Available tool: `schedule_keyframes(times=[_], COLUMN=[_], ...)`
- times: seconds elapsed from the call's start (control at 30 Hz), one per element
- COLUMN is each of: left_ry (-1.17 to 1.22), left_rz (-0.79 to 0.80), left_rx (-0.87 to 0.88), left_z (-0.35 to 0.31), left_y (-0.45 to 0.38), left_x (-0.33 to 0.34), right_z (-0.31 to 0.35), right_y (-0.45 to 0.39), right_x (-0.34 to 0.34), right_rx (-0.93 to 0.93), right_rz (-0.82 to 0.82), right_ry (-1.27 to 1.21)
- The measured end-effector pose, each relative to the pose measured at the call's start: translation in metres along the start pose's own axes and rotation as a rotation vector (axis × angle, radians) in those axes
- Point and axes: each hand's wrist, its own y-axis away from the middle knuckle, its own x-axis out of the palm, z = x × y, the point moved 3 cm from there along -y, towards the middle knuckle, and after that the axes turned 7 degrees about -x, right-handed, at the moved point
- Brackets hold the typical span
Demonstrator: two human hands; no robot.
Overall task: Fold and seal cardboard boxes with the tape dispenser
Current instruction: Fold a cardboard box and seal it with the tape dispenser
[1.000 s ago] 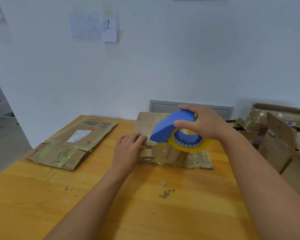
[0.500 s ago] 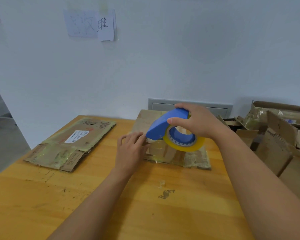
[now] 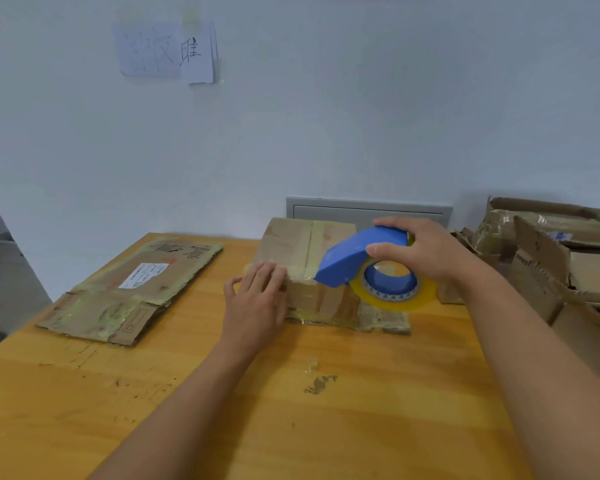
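Change: since the earlier frames the dispenser has travelled a little toward 3 o'clock, away from the left hand; the left hand has stayed on the box's near-left edge; box and flat cardboard are unmoved.
Table (image 3: pixel 291 427): wooden top, scuffed, with a tape scrap and a worn patch near centre.
Carton pile (image 3: pixel 551 258): torn cartons stacked off the table's 3 o'clock edge, near the right forearm but apart from the box.
Flat cardboard (image 3: pixel 132 289): collapsed carton with a white label at 10 o'clock, well apart from the work.
Box (image 3: pixel 302 247): the task's thing, at 12 o'clock on the table's far side, standing on a flattened piece; a taped seam runs across its top from near edge to far edge.
Dispenser (image 3: pixel 361 258): blue housing with a yellow-tinted roll, nose down at the box's near top edge, just beside the seam.
Right hand (image 3: pixel 420 254): curled over the housing, thumb on the near face, fingers over the top; firm hold.
Left hand (image 3: pixel 257 299): fingers straight, pressing flat on the box's near-left corner at 9 o'clock of the dispenser; holds nothing.
Key relation: the tape line appears to run 9 to 3 o'clock along the front edge, crossing the seam; the dispenser lies at the 3 o'clock end, and the right hand is the nearer.
Tape end: whether it lies under the left fingers cannot be told.
Obstruction: judged none along the pull; the carton pile limits elbow room at 3 o'clock.
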Motion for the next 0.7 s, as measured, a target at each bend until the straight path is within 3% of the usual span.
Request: schedule_keyframes(times=[0.17,0.57,0.7], left_ry=[-0.067,0.153,0.294], left_rz=[0.065,-0.039,-0.040], left_rx=[0.016,0.157,0.108], left_z=[-0.014,-0.038,-0.037], left_y=[-0.002,-0.019,-0.026], left_x=[-0.002,0.014,0.014], right_z=[-0.005,-0.006,-0.012], right_y=[-0.001,-0.006,-0.005], right_x=[0.002,0.001,0.000], right_rx=[-0.001,0.005,0.024], right_rz=[-0.019,-0.028,-0.043], right_ry=[-0.042,-0.079,-0.143])
